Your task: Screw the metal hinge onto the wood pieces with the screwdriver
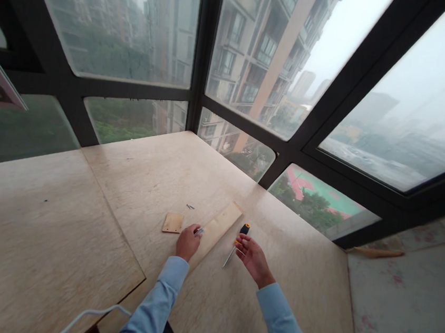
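screwdriver — orange-black handle; shaft slanting down-left | small metal piece — over wooden strip

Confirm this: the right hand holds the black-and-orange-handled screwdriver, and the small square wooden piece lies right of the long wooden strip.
No: in the head view the small square wooden piece lies left of the long wooden strip, not right. The right hand does hold the black-and-orange-handled screwdriver.

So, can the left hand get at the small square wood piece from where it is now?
Probably yes: the small square wood piece lies flat on the table right beside the left hand, nothing between. But its fingers already pinch a small metal part, which may hamper a grip.
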Demonstrator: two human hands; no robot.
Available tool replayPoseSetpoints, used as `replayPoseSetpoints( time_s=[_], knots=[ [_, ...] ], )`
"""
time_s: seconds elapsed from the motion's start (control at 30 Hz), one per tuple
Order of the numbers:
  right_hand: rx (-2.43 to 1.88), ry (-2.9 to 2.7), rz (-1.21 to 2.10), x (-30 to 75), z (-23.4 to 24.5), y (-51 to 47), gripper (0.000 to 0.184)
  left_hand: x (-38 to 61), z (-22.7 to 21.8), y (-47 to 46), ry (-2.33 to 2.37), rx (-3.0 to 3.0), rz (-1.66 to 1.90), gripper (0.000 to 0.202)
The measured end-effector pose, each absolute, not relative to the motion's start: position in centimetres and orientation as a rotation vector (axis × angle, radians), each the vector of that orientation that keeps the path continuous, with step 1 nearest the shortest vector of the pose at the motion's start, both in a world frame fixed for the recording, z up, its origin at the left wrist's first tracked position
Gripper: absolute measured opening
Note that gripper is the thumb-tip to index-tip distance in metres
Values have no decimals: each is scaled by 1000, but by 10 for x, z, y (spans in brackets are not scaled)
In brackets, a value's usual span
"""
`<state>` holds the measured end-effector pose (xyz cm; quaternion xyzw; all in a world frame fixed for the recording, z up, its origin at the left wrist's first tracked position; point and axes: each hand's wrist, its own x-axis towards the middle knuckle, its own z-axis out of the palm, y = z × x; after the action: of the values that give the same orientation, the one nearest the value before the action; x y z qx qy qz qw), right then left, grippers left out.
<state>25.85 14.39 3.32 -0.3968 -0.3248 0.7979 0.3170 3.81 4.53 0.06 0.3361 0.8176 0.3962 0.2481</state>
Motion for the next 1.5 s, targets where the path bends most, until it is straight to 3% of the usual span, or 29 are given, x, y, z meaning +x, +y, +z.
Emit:
replayPoseSetpoints(
  time_s=[0.3,0.7,1.03,1.5],
  knots=[
    [-1109,-645,1987,321,2,108,29,44,10,43,2353,1064,908,26],
    [-1098,-610,2043,320,-12,88,28,23,22,57,2249,1005,748,39],
    [-1072,-523,2043,321,-12,87,43,18,29,68,2231,1000,591,16],
    [-1061,-498,2039,322,-16,87,41,29,34,66,2296,1028,574,31]
  ],
)
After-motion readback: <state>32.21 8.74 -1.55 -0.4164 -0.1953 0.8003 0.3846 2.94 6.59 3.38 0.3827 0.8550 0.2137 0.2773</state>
